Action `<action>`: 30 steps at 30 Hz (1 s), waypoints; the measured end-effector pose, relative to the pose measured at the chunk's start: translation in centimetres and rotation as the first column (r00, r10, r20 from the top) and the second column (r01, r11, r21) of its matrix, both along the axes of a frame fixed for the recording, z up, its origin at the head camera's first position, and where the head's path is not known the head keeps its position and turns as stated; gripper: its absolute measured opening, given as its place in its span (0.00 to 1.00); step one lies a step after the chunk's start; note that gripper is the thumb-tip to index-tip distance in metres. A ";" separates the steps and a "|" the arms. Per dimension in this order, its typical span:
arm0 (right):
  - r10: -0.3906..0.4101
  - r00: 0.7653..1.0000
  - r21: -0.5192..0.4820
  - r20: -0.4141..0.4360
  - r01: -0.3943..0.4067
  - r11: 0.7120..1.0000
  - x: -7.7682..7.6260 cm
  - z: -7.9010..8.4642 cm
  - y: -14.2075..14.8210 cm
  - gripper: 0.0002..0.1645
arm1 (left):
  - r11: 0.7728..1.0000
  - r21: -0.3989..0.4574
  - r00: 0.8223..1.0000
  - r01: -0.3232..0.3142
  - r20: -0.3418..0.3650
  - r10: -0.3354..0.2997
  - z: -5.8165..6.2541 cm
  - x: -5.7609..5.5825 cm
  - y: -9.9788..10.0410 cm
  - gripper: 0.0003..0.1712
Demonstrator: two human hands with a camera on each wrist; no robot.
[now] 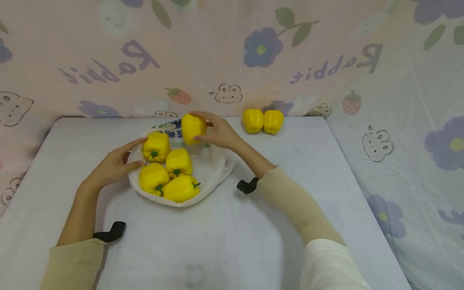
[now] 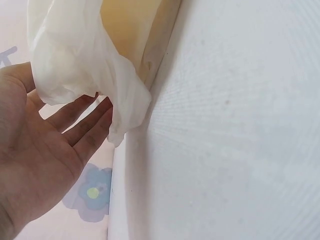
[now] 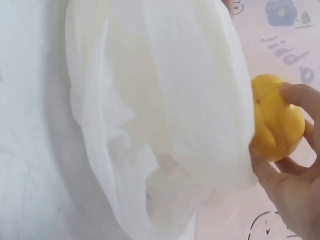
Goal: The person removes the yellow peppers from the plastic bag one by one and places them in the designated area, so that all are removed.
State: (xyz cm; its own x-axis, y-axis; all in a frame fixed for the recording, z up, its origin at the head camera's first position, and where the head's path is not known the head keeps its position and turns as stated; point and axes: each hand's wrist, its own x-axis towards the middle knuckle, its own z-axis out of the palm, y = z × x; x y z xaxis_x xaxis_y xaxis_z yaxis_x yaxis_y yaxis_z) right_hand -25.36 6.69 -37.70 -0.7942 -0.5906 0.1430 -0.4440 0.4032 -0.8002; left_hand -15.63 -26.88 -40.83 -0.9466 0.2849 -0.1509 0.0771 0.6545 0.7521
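Observation:
A white plastic bag (image 1: 212,175) lies spread open on the table with several yellow bell peppers (image 1: 179,162) inside. My right hand (image 1: 221,131) holds another yellow bell pepper (image 1: 193,129) between thumb and fingers, above the far part of the bag. That held pepper (image 3: 275,117) shows beside the bag's wall (image 3: 190,90) in the right wrist view. At the bag's left rim, my left hand (image 1: 115,164) touches the plastic with spread, relaxed fingers. In the left wrist view, those fingers (image 2: 90,132) lie against the bag (image 2: 70,55), their tips partly hidden by it.
Two more yellow bell peppers (image 1: 263,121) stand side by side near the table's back edge, right of the bag. The white table (image 1: 224,249) meets a printed cloth (image 1: 224,52) at the back. Black wrist mounts (image 1: 248,186) sit on both forearms.

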 end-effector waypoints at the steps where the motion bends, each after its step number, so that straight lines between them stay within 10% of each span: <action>1: 0.003 1.000 -0.010 -0.004 -0.004 1.000 0.0 0.1 0.3 0.43 | 1.000 0.000 1.000 -0.002 0.001 0.002 0.0 0.0 0.0 0.42; 30: -0.178 0.976 -0.090 0.122 0.189 0.978 1.2 5.2 10.3 0.43 | 1.000 0.008 1.000 -0.017 0.024 0.017 -0.2 -0.1 0.0 0.42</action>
